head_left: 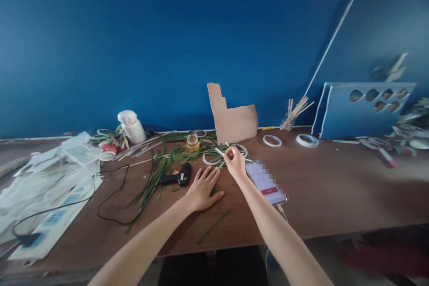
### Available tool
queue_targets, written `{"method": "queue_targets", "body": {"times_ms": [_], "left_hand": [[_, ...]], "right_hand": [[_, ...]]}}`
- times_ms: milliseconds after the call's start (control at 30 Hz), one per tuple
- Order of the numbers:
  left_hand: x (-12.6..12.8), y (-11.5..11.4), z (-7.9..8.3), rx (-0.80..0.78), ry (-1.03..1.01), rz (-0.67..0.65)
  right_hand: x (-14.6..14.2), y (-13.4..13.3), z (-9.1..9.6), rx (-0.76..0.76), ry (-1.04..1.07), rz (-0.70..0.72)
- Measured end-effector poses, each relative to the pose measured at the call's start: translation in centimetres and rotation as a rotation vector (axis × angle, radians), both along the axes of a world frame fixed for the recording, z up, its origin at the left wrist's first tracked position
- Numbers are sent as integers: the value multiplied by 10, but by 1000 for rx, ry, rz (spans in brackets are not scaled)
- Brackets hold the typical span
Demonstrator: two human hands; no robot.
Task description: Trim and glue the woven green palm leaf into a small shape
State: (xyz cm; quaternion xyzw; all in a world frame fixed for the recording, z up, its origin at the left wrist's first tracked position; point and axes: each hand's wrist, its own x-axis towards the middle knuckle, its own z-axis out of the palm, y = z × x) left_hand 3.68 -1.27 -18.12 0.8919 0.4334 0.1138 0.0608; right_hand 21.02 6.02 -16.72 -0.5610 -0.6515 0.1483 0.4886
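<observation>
My left hand (204,189) lies flat on the brown table with its fingers spread, holding nothing. Just right of it, my right hand (235,163) is closed in a pinch on a thin white strip (219,152), whose exact kind I cannot make out. Around the fingertips are long green grass-like strips (152,178) and a white ring (210,160), partly covered. A black glue gun (181,176) rests to the left of my left hand. Beyond the hands stands a small jar (192,143) with yellowish contents. The phone (266,184) lies beside my right wrist.
A cut cardboard piece (233,118) leans against the blue wall. At left are a white bottle (132,128), a paper cup (107,149), white sheets (50,174), and a power strip (55,219) with a black cord. At right are tape rolls (307,141) and wooden sticks (296,112).
</observation>
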Motion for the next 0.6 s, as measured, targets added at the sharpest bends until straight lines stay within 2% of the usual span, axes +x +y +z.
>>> {"method": "queue_targets", "body": {"times_ms": [167, 367, 467, 600], "left_hand": [[-8, 1, 9, -15, 25, -150], [-9, 2, 26, -33, 2, -326], [-8, -2, 30, -13, -13, -307], [-13, -8, 26, 33, -123, -137]], "right_hand": [[6, 5, -2, 40, -8, -135], [5, 1, 2, 112, -15, -176], [5, -1, 3, 160, 6, -185], [4, -1, 3, 156, 53, -186]]}}
